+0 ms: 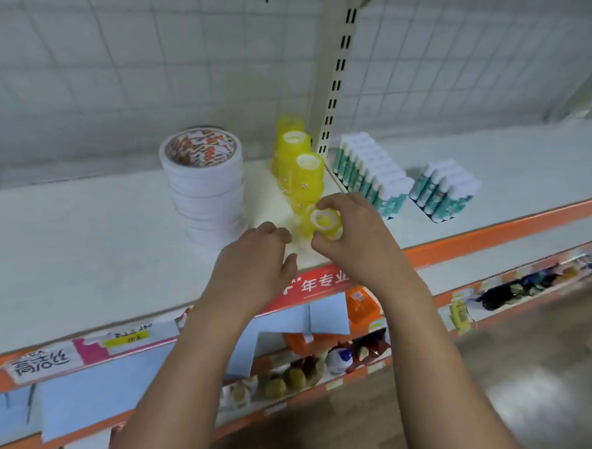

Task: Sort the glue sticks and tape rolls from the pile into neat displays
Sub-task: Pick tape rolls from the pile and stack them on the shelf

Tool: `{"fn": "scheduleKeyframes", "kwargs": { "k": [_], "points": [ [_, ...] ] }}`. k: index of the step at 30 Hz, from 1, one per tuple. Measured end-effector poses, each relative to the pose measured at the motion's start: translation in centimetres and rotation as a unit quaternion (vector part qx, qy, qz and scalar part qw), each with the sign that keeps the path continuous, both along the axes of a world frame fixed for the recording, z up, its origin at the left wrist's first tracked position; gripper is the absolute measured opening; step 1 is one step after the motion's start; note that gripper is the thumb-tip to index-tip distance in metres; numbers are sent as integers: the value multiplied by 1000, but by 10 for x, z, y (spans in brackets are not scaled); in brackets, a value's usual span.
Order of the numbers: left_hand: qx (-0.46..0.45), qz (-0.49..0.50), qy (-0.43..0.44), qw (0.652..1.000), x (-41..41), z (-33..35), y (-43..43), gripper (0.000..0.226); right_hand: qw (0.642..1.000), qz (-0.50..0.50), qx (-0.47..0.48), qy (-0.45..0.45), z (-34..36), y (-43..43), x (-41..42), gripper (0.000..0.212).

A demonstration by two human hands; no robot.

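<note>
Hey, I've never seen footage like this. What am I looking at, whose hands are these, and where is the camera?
There is no machine here, just a person's two bare hands. The single picture comes from a wide-angle camera worn on the person's head, looking forward and down, which is why the arms reach in from the bottom edge. The person is working at a white shop shelf. On it stand a stack of white tape rolls, columns of yellow tape rolls, a long block of glue sticks and, to its right, a smaller block of glue sticks. The right hand pinches one yellow tape roll by the frontmost yellow column. The left hand is beside it with its fingers curled. Its fingertips are hidden, so I cannot tell whether it holds anything.
</note>
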State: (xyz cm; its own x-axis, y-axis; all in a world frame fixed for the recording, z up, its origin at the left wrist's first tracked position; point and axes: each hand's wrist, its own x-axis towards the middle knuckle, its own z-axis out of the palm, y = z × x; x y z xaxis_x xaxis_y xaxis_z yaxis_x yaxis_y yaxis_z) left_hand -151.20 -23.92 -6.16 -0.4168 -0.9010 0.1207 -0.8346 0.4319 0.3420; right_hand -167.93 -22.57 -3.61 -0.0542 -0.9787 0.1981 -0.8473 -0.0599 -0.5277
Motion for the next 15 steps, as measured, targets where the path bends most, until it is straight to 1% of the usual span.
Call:
{"fn": "scheduleKeyframes", "kwargs": {
  "k": [5, 10, 13, 15],
  "points": [
    [12, 20, -7, 1000, -8, -3, -12, 38, 1000, 4, 6, -3, -6, -24, -5, 49],
    [13, 13, 5, 1000, -10, -6, -23, 38, 1000, -6, 17, 10, -16, -34, -3, 57],
    [2, 6, 18, 1000, -13, -6, -30, 35, 1000, -9, 28, -8, -18, -32, -6, 65],
    [-6, 0, 20, 1000, -16, -6, -34, 33, 999, -21, 27, -31, -18, -30, -9, 67]
  ]
}}
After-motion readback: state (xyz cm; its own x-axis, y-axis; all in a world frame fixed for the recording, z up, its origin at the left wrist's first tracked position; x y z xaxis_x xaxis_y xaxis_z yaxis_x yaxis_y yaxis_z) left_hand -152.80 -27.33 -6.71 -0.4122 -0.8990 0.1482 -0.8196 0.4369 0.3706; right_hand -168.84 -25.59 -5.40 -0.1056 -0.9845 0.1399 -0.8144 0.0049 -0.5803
